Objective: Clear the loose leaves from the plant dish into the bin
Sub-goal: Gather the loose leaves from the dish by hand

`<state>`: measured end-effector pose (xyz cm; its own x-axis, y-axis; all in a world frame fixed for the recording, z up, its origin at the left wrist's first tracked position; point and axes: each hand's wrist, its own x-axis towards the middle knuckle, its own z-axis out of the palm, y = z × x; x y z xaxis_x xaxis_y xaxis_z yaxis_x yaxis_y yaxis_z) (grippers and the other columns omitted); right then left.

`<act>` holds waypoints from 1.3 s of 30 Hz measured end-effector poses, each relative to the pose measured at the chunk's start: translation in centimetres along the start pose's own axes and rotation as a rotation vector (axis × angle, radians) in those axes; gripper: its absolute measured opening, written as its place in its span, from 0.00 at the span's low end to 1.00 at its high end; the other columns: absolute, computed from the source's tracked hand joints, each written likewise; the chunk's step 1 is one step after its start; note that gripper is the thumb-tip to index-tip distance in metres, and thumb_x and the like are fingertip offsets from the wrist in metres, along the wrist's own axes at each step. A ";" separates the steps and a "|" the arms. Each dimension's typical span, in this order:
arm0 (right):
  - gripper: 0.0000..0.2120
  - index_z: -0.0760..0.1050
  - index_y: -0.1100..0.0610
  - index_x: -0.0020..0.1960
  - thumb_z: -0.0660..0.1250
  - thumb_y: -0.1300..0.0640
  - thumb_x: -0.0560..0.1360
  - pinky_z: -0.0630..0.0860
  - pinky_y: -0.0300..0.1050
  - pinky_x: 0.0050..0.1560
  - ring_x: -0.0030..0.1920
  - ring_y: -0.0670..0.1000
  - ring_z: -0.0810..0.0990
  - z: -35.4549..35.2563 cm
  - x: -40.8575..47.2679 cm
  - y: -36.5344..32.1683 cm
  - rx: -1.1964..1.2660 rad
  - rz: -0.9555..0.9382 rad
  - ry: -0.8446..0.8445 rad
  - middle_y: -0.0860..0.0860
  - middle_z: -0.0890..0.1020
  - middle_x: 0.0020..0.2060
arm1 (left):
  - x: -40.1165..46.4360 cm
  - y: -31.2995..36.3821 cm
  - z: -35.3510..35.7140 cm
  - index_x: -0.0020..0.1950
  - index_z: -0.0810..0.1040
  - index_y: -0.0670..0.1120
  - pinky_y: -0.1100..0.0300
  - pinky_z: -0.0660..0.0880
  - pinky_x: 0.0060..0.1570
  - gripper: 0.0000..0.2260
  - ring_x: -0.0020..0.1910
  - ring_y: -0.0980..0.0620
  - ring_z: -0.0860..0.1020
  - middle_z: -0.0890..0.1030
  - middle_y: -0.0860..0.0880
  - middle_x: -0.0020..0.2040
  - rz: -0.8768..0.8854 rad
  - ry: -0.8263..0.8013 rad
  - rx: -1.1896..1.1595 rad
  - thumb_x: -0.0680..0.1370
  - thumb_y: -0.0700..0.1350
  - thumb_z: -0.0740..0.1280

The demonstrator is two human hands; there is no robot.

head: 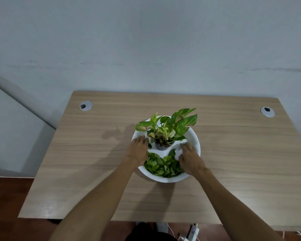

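Note:
A white round dish (194, 136) stands at the middle of the wooden table. In it a small dark pot (161, 146) holds a green variegated plant (170, 125). A heap of loose green leaves (162, 166) fills the near half of the dish. My left hand (138, 150) lies palm down on the dish's left rim, fingers together, beside the pot. My right hand (189, 158) rests palm down inside the dish at the right, its fingers spread over the white bottom and the edge of the leaf heap. Neither hand visibly holds anything. No bin is in view.
The wooden table (94, 153) has two grey cable grommets, one at the far left (85, 105) and one at the far right (267, 112). A pale wall stands right behind it. A power strip and cables (192, 232) lie on the floor below the near edge.

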<state>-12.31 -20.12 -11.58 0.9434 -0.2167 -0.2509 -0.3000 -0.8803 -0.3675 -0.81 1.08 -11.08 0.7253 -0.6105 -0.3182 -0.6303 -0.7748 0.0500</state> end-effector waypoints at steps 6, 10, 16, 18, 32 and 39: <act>0.23 0.62 0.65 0.72 0.56 0.58 0.79 0.63 0.55 0.72 0.72 0.61 0.64 0.6 -1.6 -1.1 0.022 0.000 -0.069 0.63 0.66 0.71 | -2.2 2.3 1.3 0.75 0.59 0.40 0.51 0.61 0.71 0.29 0.72 0.42 0.64 0.64 0.41 0.73 -0.025 -0.005 -0.028 0.75 0.43 0.63; 0.14 0.74 0.65 0.59 0.55 0.60 0.80 0.70 0.55 0.63 0.64 0.61 0.71 0.4 -4.1 -2.3 -0.027 -0.108 -0.136 0.61 0.73 0.63 | -4.5 3.7 1.8 0.72 0.65 0.41 0.51 0.63 0.70 0.26 0.68 0.41 0.69 0.70 0.41 0.69 -0.020 -0.017 -0.076 0.75 0.42 0.64; 0.08 0.73 0.54 0.46 0.56 0.57 0.78 0.78 0.53 0.45 0.41 0.52 0.77 0.2 -5.0 -2.2 0.178 -0.089 -0.111 0.53 0.78 0.44 | -5.9 4.0 1.2 0.72 0.67 0.43 0.50 0.69 0.65 0.22 0.65 0.43 0.73 0.74 0.43 0.68 0.053 0.006 -0.194 0.77 0.42 0.59; 0.09 0.75 0.51 0.53 0.57 0.57 0.78 0.76 0.50 0.47 0.45 0.52 0.77 -0.4 -5.0 -2.0 0.218 -0.080 -0.099 0.53 0.78 0.48 | -5.6 3.4 0.4 0.73 0.67 0.44 0.50 0.69 0.65 0.23 0.65 0.42 0.73 0.74 0.43 0.68 0.064 0.040 -0.275 0.78 0.41 0.58; 0.24 0.60 0.56 0.75 0.57 0.51 0.81 0.66 0.52 0.69 0.73 0.55 0.63 -1.3 -2.5 -0.7 0.121 -0.095 -0.078 0.54 0.65 0.74 | -2.4 -1.6 0.0 0.66 0.72 0.42 0.49 0.76 0.56 0.15 0.58 0.43 0.78 0.78 0.45 0.62 -0.557 0.282 -1.032 0.79 0.40 0.61; 0.24 0.62 0.60 0.74 0.54 0.49 0.82 0.65 0.50 0.70 0.71 0.56 0.66 -0.1 -4.3 -2.8 0.024 -0.114 -0.172 0.56 0.68 0.72 | -3.0 -1.8 0.6 0.44 0.80 0.38 0.48 0.77 0.49 0.05 0.49 0.41 0.81 0.84 0.39 0.47 -0.671 0.217 -1.094 0.75 0.37 0.65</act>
<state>-15.50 -16.80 -9.37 0.9341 -0.0395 -0.3548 -0.1981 -0.8842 -0.4231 -1.97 4.41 -10.79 0.9035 0.0117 -0.4283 0.3472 -0.6058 0.7159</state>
